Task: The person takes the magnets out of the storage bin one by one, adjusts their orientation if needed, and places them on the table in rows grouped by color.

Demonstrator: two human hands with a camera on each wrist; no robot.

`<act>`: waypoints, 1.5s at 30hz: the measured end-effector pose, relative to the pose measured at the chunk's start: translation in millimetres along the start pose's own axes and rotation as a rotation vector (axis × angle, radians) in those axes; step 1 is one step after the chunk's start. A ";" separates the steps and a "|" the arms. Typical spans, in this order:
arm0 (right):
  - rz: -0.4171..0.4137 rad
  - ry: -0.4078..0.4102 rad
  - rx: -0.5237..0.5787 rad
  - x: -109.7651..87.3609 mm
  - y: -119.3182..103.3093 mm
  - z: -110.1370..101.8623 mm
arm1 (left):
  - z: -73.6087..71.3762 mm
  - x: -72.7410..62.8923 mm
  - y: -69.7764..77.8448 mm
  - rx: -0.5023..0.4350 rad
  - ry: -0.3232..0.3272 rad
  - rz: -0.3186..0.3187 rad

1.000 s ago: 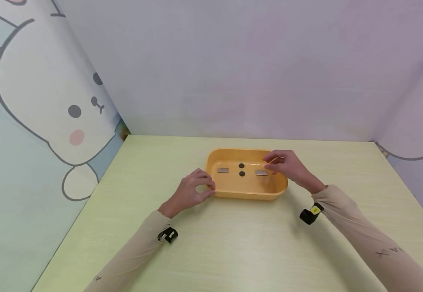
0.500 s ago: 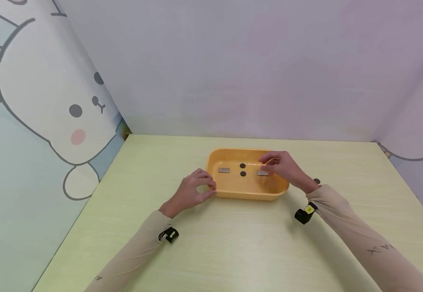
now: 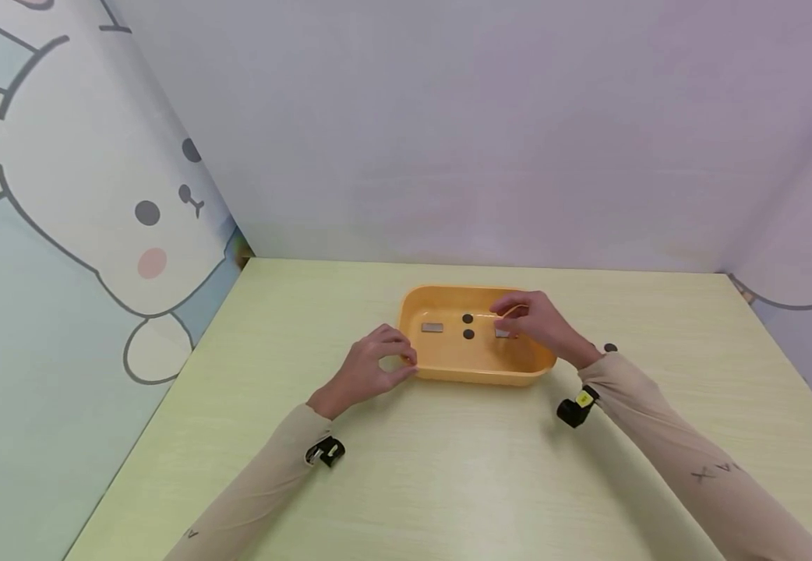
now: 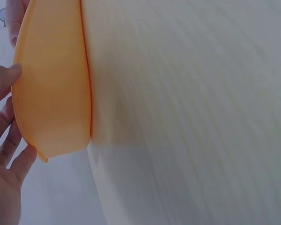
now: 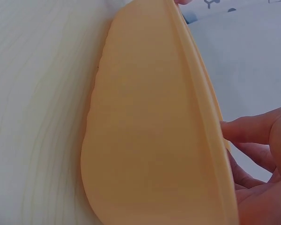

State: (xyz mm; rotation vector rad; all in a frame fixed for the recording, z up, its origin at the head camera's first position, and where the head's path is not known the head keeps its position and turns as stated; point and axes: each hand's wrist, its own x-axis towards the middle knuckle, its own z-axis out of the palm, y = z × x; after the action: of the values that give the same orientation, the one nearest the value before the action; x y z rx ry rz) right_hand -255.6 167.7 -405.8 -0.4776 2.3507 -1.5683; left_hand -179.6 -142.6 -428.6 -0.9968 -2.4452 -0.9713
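A shallow yellow-orange tray (image 3: 476, 375) stands on the table. My left hand (image 3: 371, 366) grips its front left corner, thumb and fingers at the rim (image 4: 18, 108). Inside lie two dark discs, one disc (image 3: 467, 319) behind the other disc (image 3: 468, 334), with a silver bar (image 3: 432, 327) to their left. A second silver bar (image 3: 504, 334) to their right is partly covered by my right hand (image 3: 542, 323). That hand reaches over the tray's right side, fingers bent with a gap between the tips. In the right wrist view the tray wall (image 5: 145, 117) hides those tips.
A dark disc (image 3: 611, 347) lies on the pale wooden table (image 3: 448, 467), just beyond my right wrist, with a bit of another dark thing beside it. A tall pale wall (image 3: 476, 140) rises behind the table; cartoon-printed panels (image 3: 76, 234) stand at the sides.
My right hand has moved a little left over the tray, now overlapping the right silver bar. Its shift uncovers a dark disc by the wrist. My left hand keeps its place at the tray.
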 end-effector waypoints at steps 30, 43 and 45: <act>0.053 -0.021 -0.033 16.4 9.4 29.4 | -0.9 -0.3 2.3 -0.017 -0.003 -0.005; 0.075 -0.023 -0.073 24.5 6.4 43.7 | 0.3 -1.0 -1.4 -0.011 -0.005 -0.008; 0.080 -0.013 -0.097 25.4 5.2 46.1 | 0.8 -1.2 -1.5 -0.012 -0.001 -0.006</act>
State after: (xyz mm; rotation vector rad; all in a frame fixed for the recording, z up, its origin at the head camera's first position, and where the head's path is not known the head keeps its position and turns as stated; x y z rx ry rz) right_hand -260.8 120.4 -429.0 -0.4080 2.4132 -1.4171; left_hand -179.8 -143.4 -430.6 -0.9946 -2.4478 -0.9881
